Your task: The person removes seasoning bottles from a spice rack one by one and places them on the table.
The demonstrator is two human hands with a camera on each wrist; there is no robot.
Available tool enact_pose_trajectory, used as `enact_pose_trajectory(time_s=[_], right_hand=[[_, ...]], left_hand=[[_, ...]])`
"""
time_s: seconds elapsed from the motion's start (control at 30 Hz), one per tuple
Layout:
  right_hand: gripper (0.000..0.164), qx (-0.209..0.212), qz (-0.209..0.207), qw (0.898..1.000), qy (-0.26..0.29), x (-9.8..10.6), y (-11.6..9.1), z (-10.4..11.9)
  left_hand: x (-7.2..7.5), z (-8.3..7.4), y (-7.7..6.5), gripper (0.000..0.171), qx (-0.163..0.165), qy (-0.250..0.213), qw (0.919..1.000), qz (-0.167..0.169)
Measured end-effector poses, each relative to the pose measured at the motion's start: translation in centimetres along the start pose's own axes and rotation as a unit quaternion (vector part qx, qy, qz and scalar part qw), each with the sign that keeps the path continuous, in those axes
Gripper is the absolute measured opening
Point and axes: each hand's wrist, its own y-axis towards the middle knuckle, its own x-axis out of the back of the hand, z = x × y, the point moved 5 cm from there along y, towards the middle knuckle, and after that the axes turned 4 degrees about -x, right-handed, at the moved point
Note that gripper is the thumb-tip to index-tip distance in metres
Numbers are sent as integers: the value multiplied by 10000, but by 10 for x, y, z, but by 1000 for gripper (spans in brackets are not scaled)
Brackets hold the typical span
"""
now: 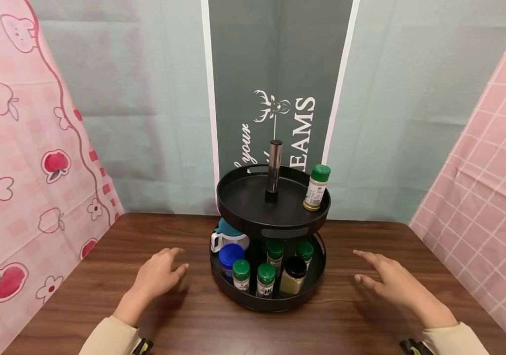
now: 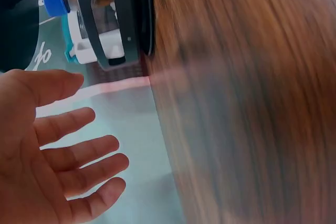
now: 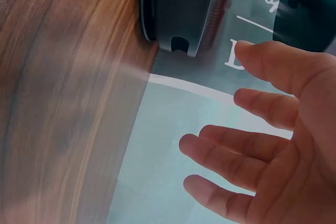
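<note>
Between left and right fingers [image 1: 367,256], rack [image 1: 253,207]

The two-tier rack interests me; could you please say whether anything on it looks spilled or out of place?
Nothing looks spilled or toppled. Mildly odd: one green-capped bottle stands alone on the upper tray, while the other containers share the lower tray.

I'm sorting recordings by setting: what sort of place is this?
Probably a staged recording booth: pink patterned fabric hangings and a grey-green printed cloth backdrop screen a brown wood-grain table bearing a round black two-tier rack.
</note>
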Motion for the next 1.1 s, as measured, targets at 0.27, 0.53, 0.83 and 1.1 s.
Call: enact_pose_trajectory(time_s=[0.27, 0.53, 0.83, 1.1], right_hand=[[53, 164, 122, 9995, 220, -4, 5, 10], [53, 258, 257, 9989, 306, -8, 13, 19], [53, 396, 226, 9984, 328, -5, 23, 32], [53, 505, 198, 9970, 545, -10, 31, 43]], left_hand=[[-8, -11, 6, 40, 228, -249, 9994, 14], [-13, -22, 9, 41, 87, -287, 9995, -115], [-16, -30, 10, 40, 63, -638, 9977, -202], [-25, -35, 13, 39, 349, -1605, 9864, -91]])
